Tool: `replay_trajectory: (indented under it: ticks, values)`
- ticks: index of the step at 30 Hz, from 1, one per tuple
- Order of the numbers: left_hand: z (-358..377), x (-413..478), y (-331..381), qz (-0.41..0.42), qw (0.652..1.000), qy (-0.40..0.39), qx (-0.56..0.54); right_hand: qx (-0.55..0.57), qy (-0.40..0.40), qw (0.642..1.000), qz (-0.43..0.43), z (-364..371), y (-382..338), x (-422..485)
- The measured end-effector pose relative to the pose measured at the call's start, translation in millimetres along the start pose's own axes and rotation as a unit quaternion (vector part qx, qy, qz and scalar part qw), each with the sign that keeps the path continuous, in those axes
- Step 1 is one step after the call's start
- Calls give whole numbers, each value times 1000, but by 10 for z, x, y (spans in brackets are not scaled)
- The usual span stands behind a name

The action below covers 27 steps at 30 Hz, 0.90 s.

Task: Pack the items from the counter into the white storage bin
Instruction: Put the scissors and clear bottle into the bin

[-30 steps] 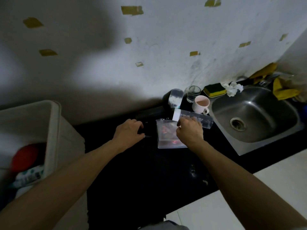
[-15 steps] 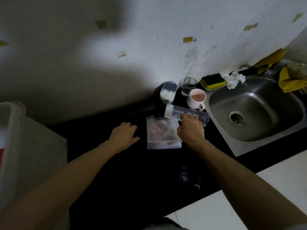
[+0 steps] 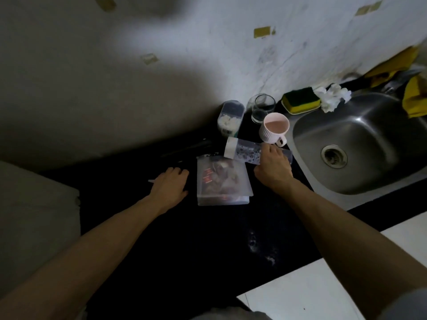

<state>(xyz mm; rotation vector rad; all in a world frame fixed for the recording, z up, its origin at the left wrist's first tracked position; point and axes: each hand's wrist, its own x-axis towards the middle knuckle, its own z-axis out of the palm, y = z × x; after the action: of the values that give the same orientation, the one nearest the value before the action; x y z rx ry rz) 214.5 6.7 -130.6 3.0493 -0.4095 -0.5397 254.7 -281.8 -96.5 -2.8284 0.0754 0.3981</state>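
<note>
Head view: our right grip [image 3: 272, 167] wraps the clear bottle [image 3: 245, 153], lying on counter [image 3: 208, 239] just beside pink mug [image 3: 275, 130]; left grip [image 3: 171, 183] flat, empty. Risk, we judge: lifting carelessly knocks the mug over.

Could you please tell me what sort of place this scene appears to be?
Most likely a home kitchen counter: a stainless steel sink is set into the dark countertop, with a dish sponge and a pink mug beside it.

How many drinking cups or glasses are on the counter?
2: clear glass by the wall; pink mug in front of it, beside the sink. Dark counter may hide others.
</note>
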Motion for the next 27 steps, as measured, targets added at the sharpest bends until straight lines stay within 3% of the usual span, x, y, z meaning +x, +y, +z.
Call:
replay_trajectory:
  ticks: [11,17,27]
  values:
    - [76,40,-102,-50,998,-26,-32,-117,2,993,8,89,58,70]
    - [88,2,-176,-82,989,-86,-84,-42,-52,997,40,165,78,43]
    - [76,-251,-185,-42,997,-52,-46,-7,-32,998,55,152,41,-120]
